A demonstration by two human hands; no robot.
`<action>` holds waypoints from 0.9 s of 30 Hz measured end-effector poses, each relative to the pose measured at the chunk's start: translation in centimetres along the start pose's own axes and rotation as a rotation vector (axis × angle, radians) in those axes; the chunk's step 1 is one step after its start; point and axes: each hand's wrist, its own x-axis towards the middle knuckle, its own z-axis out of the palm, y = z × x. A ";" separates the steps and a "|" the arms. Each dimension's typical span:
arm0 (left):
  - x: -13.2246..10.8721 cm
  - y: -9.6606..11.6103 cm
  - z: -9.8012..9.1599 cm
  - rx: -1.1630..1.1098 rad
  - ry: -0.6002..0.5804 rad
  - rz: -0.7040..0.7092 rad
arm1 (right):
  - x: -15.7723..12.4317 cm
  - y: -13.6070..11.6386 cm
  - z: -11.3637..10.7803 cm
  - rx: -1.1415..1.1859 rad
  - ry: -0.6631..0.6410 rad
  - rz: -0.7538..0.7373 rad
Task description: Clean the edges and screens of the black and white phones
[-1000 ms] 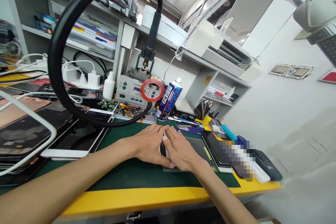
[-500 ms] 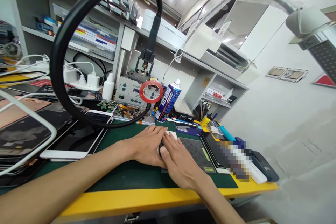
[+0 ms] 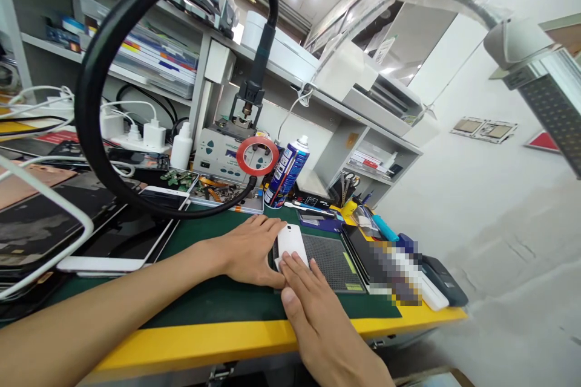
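Note:
A white smartphone [image 3: 291, 240] lies back up at the left end of a dark, fine-gridded pad [image 3: 333, 260], its small camera lens near the top edge. My left hand [image 3: 254, 251] steadies the phone from the left, with fingertips by its upper corner and the thumb along its lower end. Across the lower part of the phone's back lie the outstretched fingers of my right hand [image 3: 313, 308], pressed flat and close together. The fingers cover the phone's bottom edge.
A blue spray can [image 3: 287, 172] and a red tape roll [image 3: 257, 156] stand behind my hands. A thick black hose [image 3: 86, 72] loops at the left above a white tablet [image 3: 131, 236]. Dark flat panels [image 3: 363, 248] lie right of the pad on the green mat [image 3: 218, 302].
My right hand has slid down the phone toward me, uncovering the white back and camera lens. My left hand stays at the phone's left side. The view has shifted slightly.

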 end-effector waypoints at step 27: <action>0.2 -0.1 0.2 0.006 0.011 -0.008 | -1.7 1.7 1.3 -0.102 -0.003 0.054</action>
